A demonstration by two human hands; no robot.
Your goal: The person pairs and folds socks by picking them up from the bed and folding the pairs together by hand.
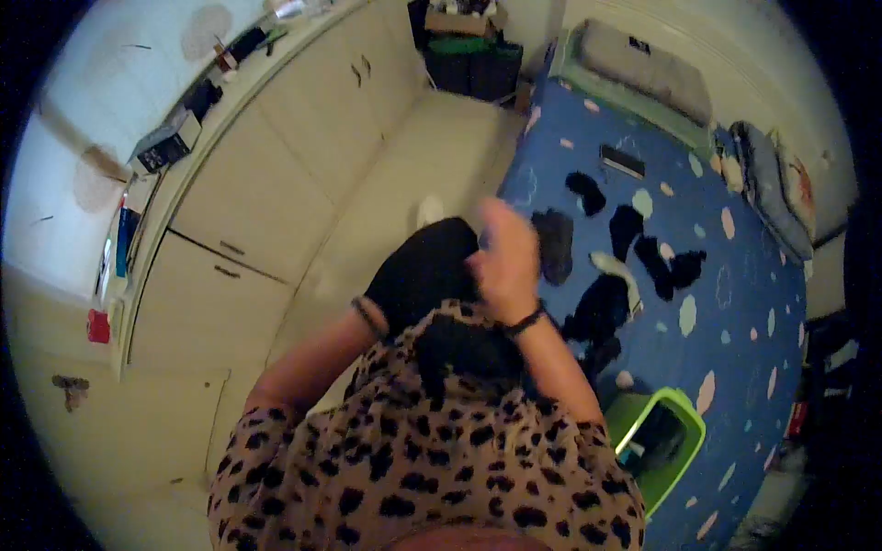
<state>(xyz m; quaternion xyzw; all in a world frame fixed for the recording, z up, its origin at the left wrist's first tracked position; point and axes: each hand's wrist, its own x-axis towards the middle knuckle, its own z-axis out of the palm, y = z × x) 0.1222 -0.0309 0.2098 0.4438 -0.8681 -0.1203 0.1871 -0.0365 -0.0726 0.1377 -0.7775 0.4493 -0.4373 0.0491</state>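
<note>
The left hand (pixel 415 277) is hidden inside a piece of black cloth (pixel 436 246), which starts just past the dark band on the wrist and covers everything beyond it, so how far the fingers are open or what they grip cannot be told. The right hand (pixel 507 264) is bare and blurred, loosely open, its fingers pointing away from the body and its thumb apart from them, turned toward the cloth; the thumb reaches the cloth's edge in the view, though whether it presses on it is unclear. The black cloth looks plain, matte and filled out by the hand, broad and rounded at its far end, and it is held in front of the body, beyond the left edge of the bed (pixel 684 363). More dark fabric (pixel 467 354) shows between the forearms, against the leopard-print top (pixel 441 459). On the bed's blue, cloud-patterned sheet, a grey-brown sock-like piece (pixel 555 246) lies nearest the left edge, just beside the right hand. A small black piece (pixel 586 191) lies farther up toward the pillow (pixel 643 69) at the far edge, with a flat dark rectangular object (pixel 623 162) near it. Several other black pieces (pixel 602 308) lie crumpled toward the middle, a pale strip (pixel 620 271) among them. A lime-green basket (pixel 695 427) stands at the bed's near end with dark contents inside.
</note>
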